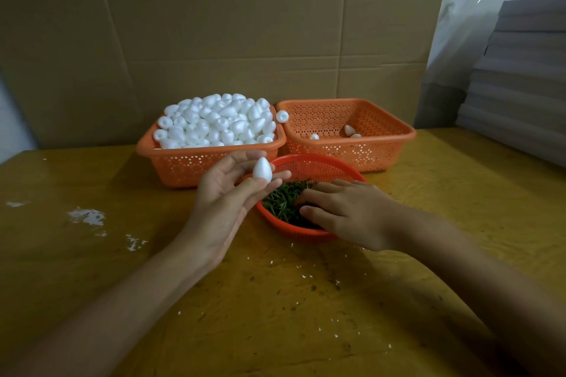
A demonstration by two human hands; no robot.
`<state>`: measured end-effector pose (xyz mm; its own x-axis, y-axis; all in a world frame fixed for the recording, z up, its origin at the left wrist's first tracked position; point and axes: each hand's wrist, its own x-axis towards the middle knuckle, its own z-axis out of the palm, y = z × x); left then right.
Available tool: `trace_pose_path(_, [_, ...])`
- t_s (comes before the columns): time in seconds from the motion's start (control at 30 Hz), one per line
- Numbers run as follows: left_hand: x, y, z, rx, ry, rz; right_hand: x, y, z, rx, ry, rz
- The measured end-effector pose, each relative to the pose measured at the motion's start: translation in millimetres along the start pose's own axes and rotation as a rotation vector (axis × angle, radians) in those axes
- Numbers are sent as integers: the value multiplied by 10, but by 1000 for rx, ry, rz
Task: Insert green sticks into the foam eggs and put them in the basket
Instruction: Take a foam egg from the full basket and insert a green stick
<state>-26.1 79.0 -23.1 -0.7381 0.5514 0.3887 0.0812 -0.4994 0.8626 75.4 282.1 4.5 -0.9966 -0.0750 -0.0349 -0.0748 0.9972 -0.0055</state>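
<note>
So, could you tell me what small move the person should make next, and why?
Probably pinch one of the green sticks and lift it to the foam egg. The left hand holds that egg with no stick showing in it, while the right hand reaches down into the sticks in the round red basket; whether it already grips one is hidden.
</note>
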Motion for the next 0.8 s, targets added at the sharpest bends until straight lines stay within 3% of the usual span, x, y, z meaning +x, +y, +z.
trace_pose_path(0.53, [17, 5, 9, 36, -1, 1, -3, -15, -45, -6, 2, -43])
trace_pose_path(0.8, [11, 17, 3, 13, -5, -15, 54, 79, -63, 356, 142, -93])
